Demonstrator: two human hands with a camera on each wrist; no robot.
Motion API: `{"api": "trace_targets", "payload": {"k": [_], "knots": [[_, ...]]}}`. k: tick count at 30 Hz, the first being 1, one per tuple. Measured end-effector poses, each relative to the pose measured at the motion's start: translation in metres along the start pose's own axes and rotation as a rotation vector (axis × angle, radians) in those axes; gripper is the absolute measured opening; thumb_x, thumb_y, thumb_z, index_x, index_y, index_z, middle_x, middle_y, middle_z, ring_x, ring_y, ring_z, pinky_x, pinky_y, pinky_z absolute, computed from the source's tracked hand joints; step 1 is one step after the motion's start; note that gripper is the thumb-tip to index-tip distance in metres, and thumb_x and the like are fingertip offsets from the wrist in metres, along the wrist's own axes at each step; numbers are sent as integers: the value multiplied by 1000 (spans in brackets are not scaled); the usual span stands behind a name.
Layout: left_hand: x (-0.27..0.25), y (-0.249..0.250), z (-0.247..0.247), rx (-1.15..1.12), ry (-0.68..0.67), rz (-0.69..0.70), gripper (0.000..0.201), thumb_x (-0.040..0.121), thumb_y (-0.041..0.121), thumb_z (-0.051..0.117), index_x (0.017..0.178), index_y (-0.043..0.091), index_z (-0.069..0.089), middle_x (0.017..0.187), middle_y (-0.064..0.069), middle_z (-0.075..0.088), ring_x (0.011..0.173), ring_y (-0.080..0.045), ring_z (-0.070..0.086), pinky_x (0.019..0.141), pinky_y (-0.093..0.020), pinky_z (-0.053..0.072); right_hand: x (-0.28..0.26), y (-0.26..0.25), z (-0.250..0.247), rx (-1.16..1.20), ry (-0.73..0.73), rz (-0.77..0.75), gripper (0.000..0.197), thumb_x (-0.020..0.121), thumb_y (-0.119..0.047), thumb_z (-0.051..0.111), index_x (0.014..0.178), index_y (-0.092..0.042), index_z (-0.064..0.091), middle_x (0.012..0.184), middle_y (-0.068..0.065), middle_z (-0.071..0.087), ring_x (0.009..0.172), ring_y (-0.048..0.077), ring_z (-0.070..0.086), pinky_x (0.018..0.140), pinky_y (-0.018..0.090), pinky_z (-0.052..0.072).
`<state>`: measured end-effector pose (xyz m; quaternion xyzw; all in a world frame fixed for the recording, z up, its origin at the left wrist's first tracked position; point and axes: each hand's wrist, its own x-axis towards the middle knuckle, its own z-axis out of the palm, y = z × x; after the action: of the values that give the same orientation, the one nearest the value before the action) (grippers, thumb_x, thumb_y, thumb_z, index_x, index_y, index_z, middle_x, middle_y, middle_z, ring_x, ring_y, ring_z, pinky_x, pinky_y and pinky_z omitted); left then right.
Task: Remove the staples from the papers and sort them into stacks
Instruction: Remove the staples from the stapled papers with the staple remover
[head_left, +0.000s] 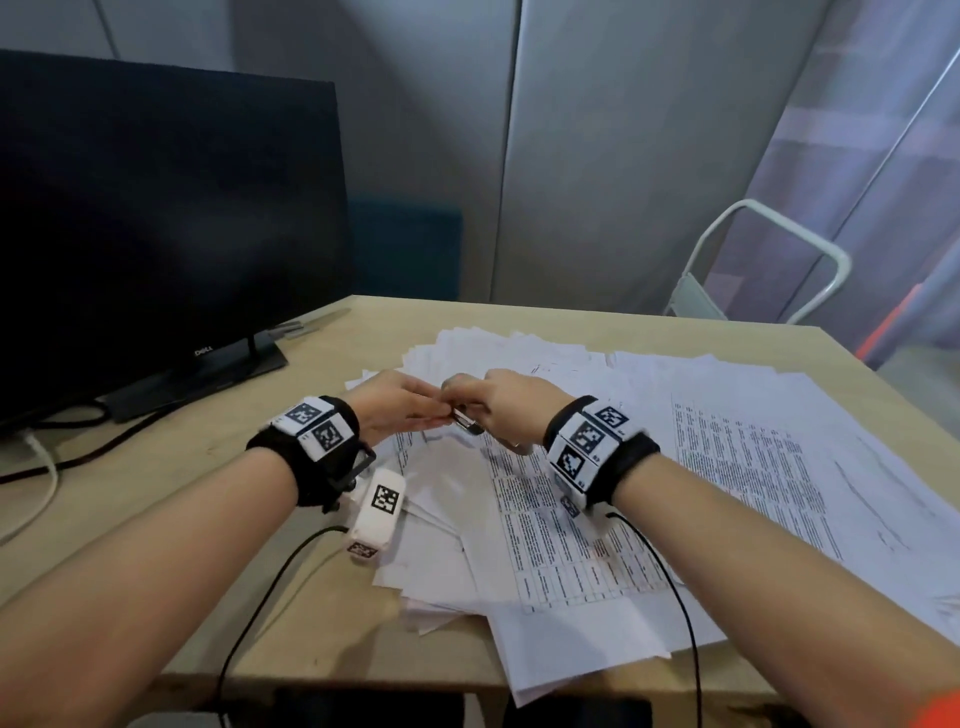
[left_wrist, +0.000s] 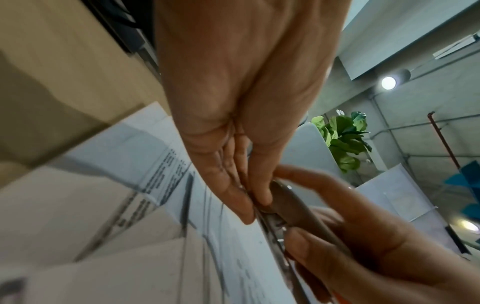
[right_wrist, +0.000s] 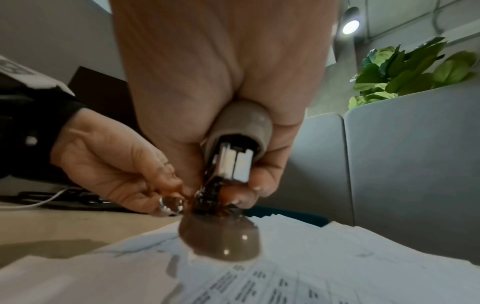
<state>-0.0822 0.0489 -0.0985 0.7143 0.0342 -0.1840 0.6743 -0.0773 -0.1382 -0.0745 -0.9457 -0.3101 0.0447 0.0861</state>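
Head view: two hands meet over a messy pile of papers (head_left: 597, 519) in the middle of the frame.

The right hand (head_left: 511, 402) grips a staple remover (right_wrist: 228, 162), brown handles with shiny metal inside. Its long side points toward the left hand (head_left: 397, 405), whose fingertips (left_wrist: 262, 197) pinch at the tool's claw end (maybe picking out a staple, too tiny to see). Both hands touch the tool, just above the papers. Printed sheets spread toward the lower right on the wooden table (head_left: 130, 493). No neat stacks show yet. A dark monitor (head_left: 156, 208) fills the upper left.
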Motion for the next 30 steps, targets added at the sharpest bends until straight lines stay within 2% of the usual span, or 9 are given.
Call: {"api": "trace_targets", "payload": {"k": [5, 7, 10, 13, 15, 18, 20, 27, 30], "knots": [[-5, -12, -23, -9, 225, -37, 7, 88, -12, 58, 91, -8, 63, 85, -20, 67, 63, -15, 70, 61, -20, 58, 7, -13, -5, 30, 24, 6, 60, 95, -25, 55, 149, -31, 28, 115, 7, 62, 97, 25, 60, 76, 32, 47], [-3, -18, -43, 203, 402, -16, 12, 86, -12, 61, 77, -3, 64, 84, -21, 66, 58, -16, 67, 61, -22, 59, 12, -5, -5, 216, 42, 160, 52, 92, -29, 62, 140, -15, 44, 113, 11, 64, 94, 24, 63, 79, 34, 52], [-9, -20, -76, 887, 551, -75, 6, 85, 5, 67, 83, 4, 72, 90, -14, 71, 81, -25, 67, 73, -30, 55, 12, 28, 5, 689, 99, 399, 26, 88, -33, 69, 85, -7, 66, 71, 2, 62, 60, 13, 56, 55, 22, 46], [-15, -23, -84, 1223, 488, -260, 24, 89, 21, 60, 107, 6, 67, 110, -14, 64, 101, -31, 61, 84, -34, 51, 5, 56, 20, 1219, 142, 538, 22, 91, -28, 65, 86, -7, 64, 68, 4, 60, 58, 16, 57, 53, 27, 48], [-14, -21, -75, 1211, 517, -187, 27, 89, 25, 59, 110, 10, 65, 118, -14, 59, 109, -33, 55, 93, -40, 48, 0, 60, 28, 1523, 169, 544, 20, 98, -21, 53, 97, -2, 59, 77, 12, 65, 63, 21, 67, 56, 31, 51], [-8, -9, -41, 985, 436, 197, 21, 90, 19, 62, 110, 14, 65, 120, -6, 58, 113, -25, 54, 96, -33, 42, -7, 57, 36, 1792, 218, 537, 29, 101, -18, 44, 111, 6, 55, 95, 20, 68, 72, 24, 73, 58, 32, 59], [-5, 3, -11, 864, 301, 293, 20, 91, 16, 63, 110, 14, 66, 116, -3, 63, 109, -19, 58, 92, -25, 42, -9, 58, 42, 1888, 282, 540, 24, 99, -22, 50, 99, 1, 55, 81, 15, 66, 66, 25, 67, 63, 32, 60], [28, 1, 34, 913, 322, -175, 73, 89, 43, 64, 139, -1, 35, 136, -17, 47, 122, -31, 49, 91, -35, 43, -19, 76, 54, 2272, 447, 473, 37, 88, -38, 67, 102, -11, 46, 66, 2, 48, 49, 11, 48, 53, 23, 50], [33, -5, 35, 805, 399, -162, 63, 85, 37, 69, 130, -1, 44, 130, -19, 51, 115, -33, 53, 92, -38, 47, -20, 82, 57, 2422, 467, 367, 49, 65, -28, 88, 94, -9, 53, 78, 6, 53, 63, 16, 57, 64, 30, 54]]}}
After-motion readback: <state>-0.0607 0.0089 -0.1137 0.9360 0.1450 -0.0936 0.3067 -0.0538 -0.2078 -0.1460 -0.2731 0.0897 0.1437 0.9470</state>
